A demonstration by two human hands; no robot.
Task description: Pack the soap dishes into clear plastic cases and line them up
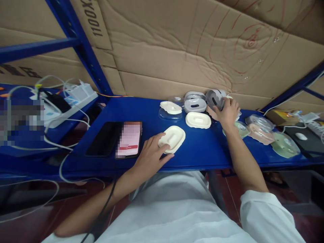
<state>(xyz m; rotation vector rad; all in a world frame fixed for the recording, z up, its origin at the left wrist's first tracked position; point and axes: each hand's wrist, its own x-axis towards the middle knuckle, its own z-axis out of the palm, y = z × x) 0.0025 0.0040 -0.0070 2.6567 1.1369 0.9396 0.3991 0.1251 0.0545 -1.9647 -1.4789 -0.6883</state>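
My left hand (154,148) is at the left edge of a cream oval moulded tray (176,136), fingers on its rim and thumb along its near side. Farther back, my right hand (229,113) grips a dark grey oval case (212,98) with a dark slot in it. Some of that case is hidden by the fingers. Between the hands lies a second cream oval tray (198,120). Behind it sits a pale grey oval case (194,105) with a dark slot. Another cream piece (170,108) rests on a clear plastic shell (168,116).
A phone with a lit screen (129,138) and a dark slab (103,138) lie on the blue table (152,162). Pink (262,133) and green shells (286,145) are at right. Cables trail from a power strip (76,104) at left. Cardboard (157,50) stands behind.
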